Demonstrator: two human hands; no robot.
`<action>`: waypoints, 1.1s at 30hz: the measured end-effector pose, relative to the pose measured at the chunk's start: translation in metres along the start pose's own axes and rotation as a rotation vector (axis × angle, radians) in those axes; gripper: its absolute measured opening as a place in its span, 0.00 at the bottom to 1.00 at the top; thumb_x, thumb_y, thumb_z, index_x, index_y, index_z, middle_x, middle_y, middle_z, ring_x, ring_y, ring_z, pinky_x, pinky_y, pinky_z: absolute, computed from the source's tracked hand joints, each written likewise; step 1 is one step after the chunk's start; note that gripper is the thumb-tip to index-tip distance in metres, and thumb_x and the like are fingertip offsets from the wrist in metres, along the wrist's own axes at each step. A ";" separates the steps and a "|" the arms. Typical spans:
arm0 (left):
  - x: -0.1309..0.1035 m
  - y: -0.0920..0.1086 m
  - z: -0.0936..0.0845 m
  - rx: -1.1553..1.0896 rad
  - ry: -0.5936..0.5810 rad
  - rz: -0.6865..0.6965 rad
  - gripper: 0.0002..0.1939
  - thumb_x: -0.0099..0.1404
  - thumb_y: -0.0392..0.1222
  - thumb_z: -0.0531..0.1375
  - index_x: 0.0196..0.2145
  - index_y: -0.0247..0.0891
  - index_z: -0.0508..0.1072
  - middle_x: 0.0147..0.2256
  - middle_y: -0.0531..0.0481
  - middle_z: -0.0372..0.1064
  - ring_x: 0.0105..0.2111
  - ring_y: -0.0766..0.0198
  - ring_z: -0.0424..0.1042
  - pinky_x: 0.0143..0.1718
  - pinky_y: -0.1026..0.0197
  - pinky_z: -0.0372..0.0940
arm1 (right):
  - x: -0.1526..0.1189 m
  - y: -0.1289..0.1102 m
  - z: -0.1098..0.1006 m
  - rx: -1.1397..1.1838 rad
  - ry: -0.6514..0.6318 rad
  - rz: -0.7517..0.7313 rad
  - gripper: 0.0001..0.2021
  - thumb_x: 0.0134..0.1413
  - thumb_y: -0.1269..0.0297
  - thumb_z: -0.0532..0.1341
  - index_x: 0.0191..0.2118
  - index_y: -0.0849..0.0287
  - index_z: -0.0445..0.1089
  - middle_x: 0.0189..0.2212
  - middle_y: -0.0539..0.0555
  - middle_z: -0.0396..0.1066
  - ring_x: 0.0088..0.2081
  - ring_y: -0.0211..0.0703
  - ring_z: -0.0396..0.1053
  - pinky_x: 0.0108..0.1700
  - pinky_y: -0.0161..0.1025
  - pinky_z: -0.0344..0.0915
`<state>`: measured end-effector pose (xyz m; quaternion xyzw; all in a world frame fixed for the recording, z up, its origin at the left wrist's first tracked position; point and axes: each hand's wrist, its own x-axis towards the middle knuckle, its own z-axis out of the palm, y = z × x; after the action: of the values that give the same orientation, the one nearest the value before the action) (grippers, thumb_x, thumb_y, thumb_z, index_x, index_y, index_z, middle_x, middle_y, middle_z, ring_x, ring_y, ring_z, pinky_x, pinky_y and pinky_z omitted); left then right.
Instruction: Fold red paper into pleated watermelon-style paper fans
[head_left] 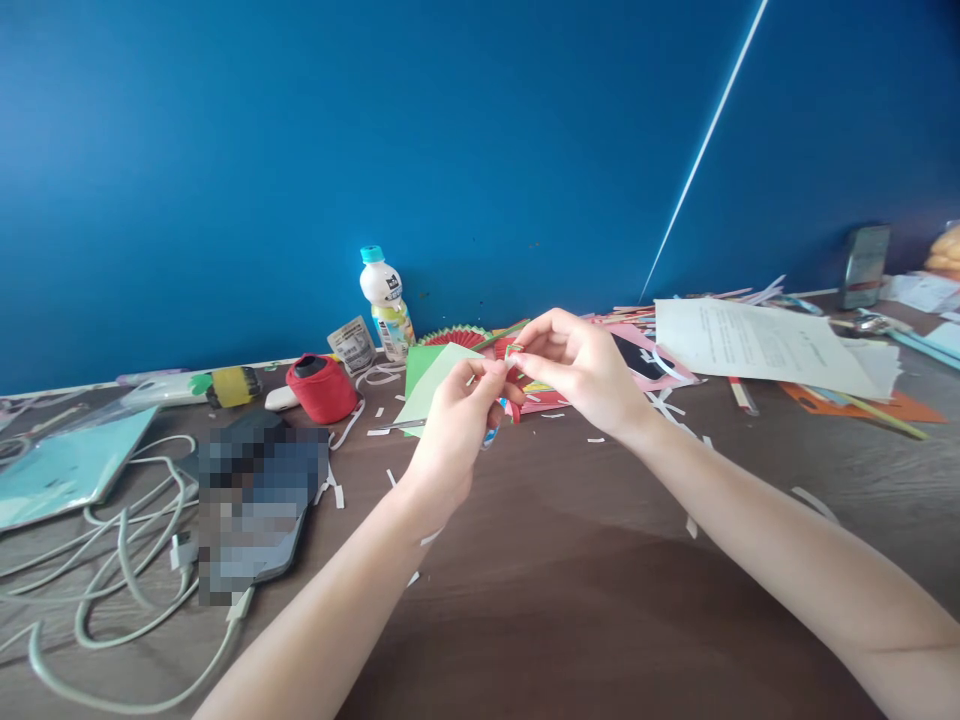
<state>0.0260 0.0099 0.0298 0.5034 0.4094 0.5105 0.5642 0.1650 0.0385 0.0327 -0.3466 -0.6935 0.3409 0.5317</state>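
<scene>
My left hand [461,415] is closed in a pinch, its thumb and forefinger meeting just above the table's far part. Close beside it on the right, my right hand [577,375] pinches too. Between the fingertips of both is a small paper piece [513,352] with white, green and red on it; the fingers cover most of it. Behind the hands stands a red pleated paper fan [456,338] with a green edge. Green paper sheets [431,375] lie to the left of it, partly hidden by my left hand.
A bottle [386,305] with a blue cap stands by the blue wall. A red roll [322,388], a phone [262,510] and looped white cables [124,540] lie at left. Printed paper [765,345] and coloured strips lie at right. White scraps [339,497] are scattered about.
</scene>
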 end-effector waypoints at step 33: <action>-0.008 0.007 0.012 -0.129 0.126 -0.096 0.07 0.61 0.42 0.55 0.29 0.36 0.64 0.24 0.54 0.65 0.21 0.74 0.58 0.24 0.67 0.53 | -0.008 -0.015 0.001 -0.113 0.077 0.009 0.07 0.49 0.63 0.62 0.32 0.61 0.68 0.28 0.53 0.74 0.31 0.41 0.73 0.33 0.40 0.71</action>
<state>0.0356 -0.0005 0.0382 0.4126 0.4340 0.5389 0.5924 0.1633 0.0237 0.0410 -0.3920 -0.6893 0.2897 0.5360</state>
